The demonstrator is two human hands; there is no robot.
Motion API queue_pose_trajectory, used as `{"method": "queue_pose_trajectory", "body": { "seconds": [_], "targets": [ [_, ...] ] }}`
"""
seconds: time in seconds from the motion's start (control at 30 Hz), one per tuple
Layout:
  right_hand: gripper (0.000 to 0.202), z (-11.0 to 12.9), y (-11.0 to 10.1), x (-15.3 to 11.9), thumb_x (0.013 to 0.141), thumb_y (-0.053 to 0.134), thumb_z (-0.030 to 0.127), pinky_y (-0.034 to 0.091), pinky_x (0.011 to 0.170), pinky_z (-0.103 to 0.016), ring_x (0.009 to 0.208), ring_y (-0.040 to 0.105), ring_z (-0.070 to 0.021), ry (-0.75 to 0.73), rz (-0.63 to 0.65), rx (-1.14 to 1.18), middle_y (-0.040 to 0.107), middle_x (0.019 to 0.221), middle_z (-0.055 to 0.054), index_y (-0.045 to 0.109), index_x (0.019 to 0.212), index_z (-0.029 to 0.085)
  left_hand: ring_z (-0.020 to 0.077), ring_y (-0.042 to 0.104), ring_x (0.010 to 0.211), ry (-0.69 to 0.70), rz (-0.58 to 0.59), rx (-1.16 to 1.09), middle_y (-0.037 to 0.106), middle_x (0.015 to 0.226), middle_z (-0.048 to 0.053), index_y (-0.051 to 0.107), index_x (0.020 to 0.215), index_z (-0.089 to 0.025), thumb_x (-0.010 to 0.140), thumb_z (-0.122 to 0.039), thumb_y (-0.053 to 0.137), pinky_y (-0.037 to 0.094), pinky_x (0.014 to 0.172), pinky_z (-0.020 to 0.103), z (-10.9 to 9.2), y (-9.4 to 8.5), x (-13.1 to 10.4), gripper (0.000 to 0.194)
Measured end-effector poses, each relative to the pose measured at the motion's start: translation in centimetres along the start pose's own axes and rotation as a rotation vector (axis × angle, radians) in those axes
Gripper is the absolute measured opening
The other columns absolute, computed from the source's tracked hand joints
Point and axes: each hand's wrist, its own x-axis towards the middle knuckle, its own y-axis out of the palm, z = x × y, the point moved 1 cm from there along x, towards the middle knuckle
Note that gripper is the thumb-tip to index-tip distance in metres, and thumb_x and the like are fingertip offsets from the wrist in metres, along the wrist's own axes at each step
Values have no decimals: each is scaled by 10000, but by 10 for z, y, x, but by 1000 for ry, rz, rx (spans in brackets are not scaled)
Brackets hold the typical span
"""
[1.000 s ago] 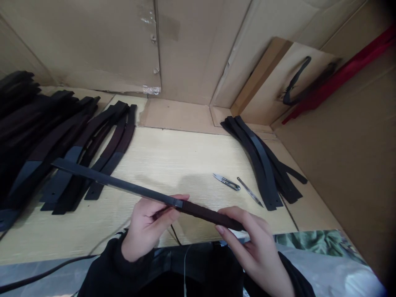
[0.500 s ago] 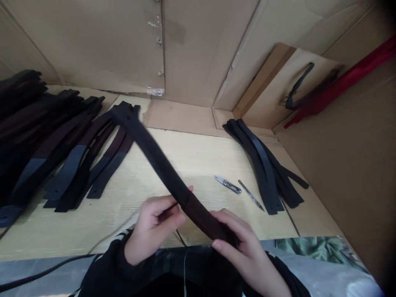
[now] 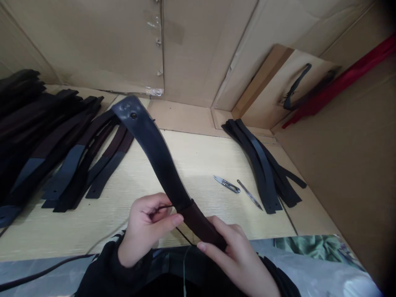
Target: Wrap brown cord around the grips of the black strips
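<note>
A long curved dark strap point(image 3: 157, 159) rises up and left from my hands, with a hole near its wide far end and a dark brown section at the lower end. My right hand point(image 3: 233, 251) is wrapped round the brown section. My left hand point(image 3: 151, 227) is pinched at the seam where black meets brown, its thumb against the strap's edge. A thin dark cord runs from beside the left fingers down to the right thumb; which fingers grip it I cannot tell.
Many dark straps point(image 3: 68, 165) lie piled on the table point(image 3: 198, 156) at the left. Several more point(image 3: 262, 165) lie at the right. Small thread snips point(image 3: 227, 184) and a thin metal tool point(image 3: 250, 194) sit between. Cardboard walls point(image 3: 194, 53) stand behind; green cloth point(image 3: 312, 248) is at lower right.
The strap has turned about its length, so its smooth face and hole now show. Both hands have shifted slightly left, and the thin cord beneath the strap has become more visible.
</note>
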Motion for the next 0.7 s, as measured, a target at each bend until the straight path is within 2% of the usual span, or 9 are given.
{"method": "queue_pose_trajectory", "body": {
  "seconds": [0.07, 0.2, 0.23, 0.33, 0.37, 0.4, 0.5, 0.6, 0.7],
  "targets": [
    [184, 0, 3, -2, 868, 539, 378, 450, 497, -252, 570, 581, -147, 5, -10, -5, 650, 727, 21, 576, 976, 233, 67, 298, 353, 0, 1, 0, 397, 398, -75, 730, 733, -196, 681, -217, 737, 244, 340, 197, -4, -1, 0, 57],
    [211, 2, -3, 0, 875, 532, 312, 486, 633, -249, 702, 595, -133, -16, 32, 174, 655, 853, 12, 564, 1075, 256, 67, 309, 340, 82, -16, 114, 395, 374, -74, 730, 688, -189, 683, -185, 720, 263, 327, 197, -15, -2, 0, 12],
    [235, 2, -5, 1, 874, 529, 330, 484, 646, -247, 716, 587, -130, -40, 120, 265, 642, 861, 7, 562, 1094, 253, 72, 341, 336, 99, -22, 137, 438, 379, -64, 729, 690, -186, 689, -191, 716, 290, 323, 195, -16, -3, 0, 14],
    [399, -3, -8, 2, 857, 498, 491, 451, 596, -247, 677, 546, -125, -129, 536, 575, 594, 825, -19, 569, 1134, 214, 116, 530, 397, 55, 8, 53, 624, 493, 3, 723, 712, -170, 735, -228, 693, 431, 369, 199, -13, -7, 0, 70],
    [469, -7, -5, 1, 843, 494, 539, 429, 565, -242, 647, 527, -119, -142, 641, 679, 581, 797, -21, 563, 1163, 203, 139, 589, 448, 24, 29, -12, 668, 551, 27, 725, 729, -165, 756, -242, 681, 479, 406, 208, -10, -8, -1, 93],
    [524, -11, -2, 0, 831, 502, 563, 403, 539, -233, 607, 500, -108, -140, 672, 784, 563, 752, -13, 544, 1205, 199, 159, 632, 502, -2, 47, -73, 698, 605, 45, 730, 754, -163, 772, -253, 671, 515, 447, 221, -6, -9, -1, 109],
    [664, -27, 17, -2, 779, 609, 533, 309, 456, -182, 460, 366, -57, -45, 560, 1171, 477, 597, 55, 436, 1329, 204, 185, 682, 613, -37, 69, -164, 737, 710, 59, 752, 862, -190, 791, -245, 664, 562, 538, 248, 2, -12, -1, 126],
    [587, -35, 35, -5, 661, 743, 454, 361, 461, -163, 419, 365, -38, 47, 554, 1432, 406, 523, 96, 563, 1144, 173, 184, 704, 703, -19, 92, -202, 761, 828, 51, 757, 918, -251, 794, -225, 664, 571, 590, 234, 5, -13, -2, 156],
    [453, -33, 39, -6, 635, 777, 347, 330, 398, -116, 403, 406, -28, 62, 535, 1483, 443, 535, 93, 561, 997, 181, 192, 714, 757, 1, 139, -251, 760, 951, 53, 746, 977, -288, 768, -299, 695, 575, 602, 221, 2, -14, -3, 215]
  ]
}}
